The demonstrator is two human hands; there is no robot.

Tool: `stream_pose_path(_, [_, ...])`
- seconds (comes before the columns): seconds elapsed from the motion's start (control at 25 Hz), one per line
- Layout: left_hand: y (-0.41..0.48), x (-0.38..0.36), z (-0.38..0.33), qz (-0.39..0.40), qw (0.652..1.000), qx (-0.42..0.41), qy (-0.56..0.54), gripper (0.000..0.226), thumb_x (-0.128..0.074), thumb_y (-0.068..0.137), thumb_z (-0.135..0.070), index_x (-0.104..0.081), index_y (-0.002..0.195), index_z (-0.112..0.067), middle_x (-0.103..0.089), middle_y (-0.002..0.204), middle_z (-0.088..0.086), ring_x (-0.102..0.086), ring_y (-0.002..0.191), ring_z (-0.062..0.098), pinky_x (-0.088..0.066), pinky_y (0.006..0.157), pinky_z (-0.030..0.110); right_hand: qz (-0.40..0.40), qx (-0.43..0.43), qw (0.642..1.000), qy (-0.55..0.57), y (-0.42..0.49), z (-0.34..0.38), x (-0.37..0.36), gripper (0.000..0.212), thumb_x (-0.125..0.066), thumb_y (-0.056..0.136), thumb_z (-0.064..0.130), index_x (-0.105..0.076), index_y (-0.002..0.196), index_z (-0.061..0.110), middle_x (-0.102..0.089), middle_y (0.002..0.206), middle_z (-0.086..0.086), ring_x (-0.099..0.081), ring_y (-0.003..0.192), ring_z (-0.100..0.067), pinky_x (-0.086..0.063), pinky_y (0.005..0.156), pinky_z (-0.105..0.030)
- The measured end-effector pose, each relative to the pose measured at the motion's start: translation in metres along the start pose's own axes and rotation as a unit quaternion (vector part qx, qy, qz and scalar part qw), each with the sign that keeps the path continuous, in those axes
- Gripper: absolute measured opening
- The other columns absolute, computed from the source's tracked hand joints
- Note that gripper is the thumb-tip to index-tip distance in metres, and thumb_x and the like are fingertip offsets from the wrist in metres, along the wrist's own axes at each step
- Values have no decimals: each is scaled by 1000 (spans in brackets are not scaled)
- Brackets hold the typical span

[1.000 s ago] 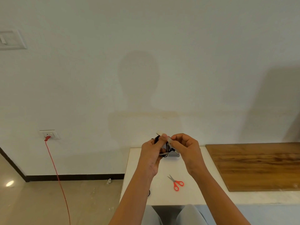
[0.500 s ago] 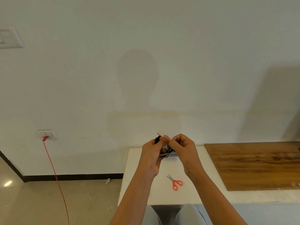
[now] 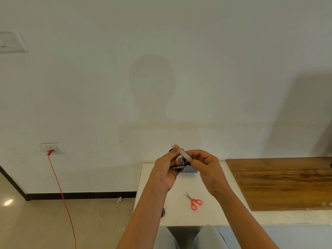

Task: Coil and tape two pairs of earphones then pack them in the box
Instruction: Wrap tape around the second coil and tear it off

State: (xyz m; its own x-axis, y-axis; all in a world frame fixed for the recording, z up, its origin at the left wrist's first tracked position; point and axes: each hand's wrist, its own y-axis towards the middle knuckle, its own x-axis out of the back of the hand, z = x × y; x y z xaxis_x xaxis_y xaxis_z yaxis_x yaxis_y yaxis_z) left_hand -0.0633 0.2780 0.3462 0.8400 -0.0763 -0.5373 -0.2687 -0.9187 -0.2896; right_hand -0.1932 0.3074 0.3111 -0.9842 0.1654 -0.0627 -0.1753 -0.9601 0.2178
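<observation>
My left hand (image 3: 166, 168) holds a coiled pair of black earphones (image 3: 179, 168) above the white table (image 3: 152, 203), its thumb pressing on one end of a pale strip of tape (image 3: 182, 153). My right hand (image 3: 204, 164) pinches the other end of that strip, which runs slanted across the coil. Behind my hands a grey box (image 3: 190, 170) sits on the table, mostly hidden. A loop of black cable (image 3: 163, 212) peeks out beside my left forearm near the table's front edge; most of it is hidden.
Red-handled scissors (image 3: 194, 202) lie on the table in front of my hands. A wooden board (image 3: 280, 182) covers the table's right part. A red cable (image 3: 61, 191) hangs from a wall socket (image 3: 53, 147) at the left, down to the floor.
My right hand has pulled slightly to the right, so more of the tape strip shows between both hands. The view has shifted a little.
</observation>
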Motion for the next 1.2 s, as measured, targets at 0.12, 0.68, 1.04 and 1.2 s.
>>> stream_pose_path(0.12, [1, 2, 0, -3, 1000, 3, 2, 19, -62, 90, -22, -64, 84, -5, -58, 47, 0, -50, 35, 9, -45, 58, 29, 8, -4, 1000, 0, -1, -1, 2, 37, -50, 87, -8, -72, 94, 20, -74, 90, -8, -67, 91, -28, -55, 78, -27])
stream_pose_path(0.68, [1, 1, 8, -12, 999, -25, 22, 13, -66, 87, -18, -69, 89, -5, -54, 47, -4, -51, 39, 7, -47, 54, 26, -17, 13, 998, -52, -3, 9, -2, 22, -59, 86, 2, -70, 89, 21, -73, 84, -1, -68, 84, -20, -56, 73, -29])
stream_pose_path(1.04, [10, 19, 23, -171, 943, -167, 231, 33, -57, 91, -43, -65, 90, -11, -71, 86, -3, -59, 72, 9, -46, 65, 21, -42, -16, 997, -59, 0, 16, 2, 14, -45, 95, 9, -57, 91, 3, -66, 70, -1, -60, 67, -10, -50, 67, -16])
stream_pose_path(1.2, [11, 22, 17, -102, 903, -292, 299, 19, -60, 91, -33, -54, 102, -19, -66, 96, -10, -62, 82, -3, -45, 68, 5, 6, -85, 995, -57, -5, 20, -4, 21, -41, 94, 13, -55, 80, 4, -53, 63, -4, -44, 62, -15, -39, 66, -30])
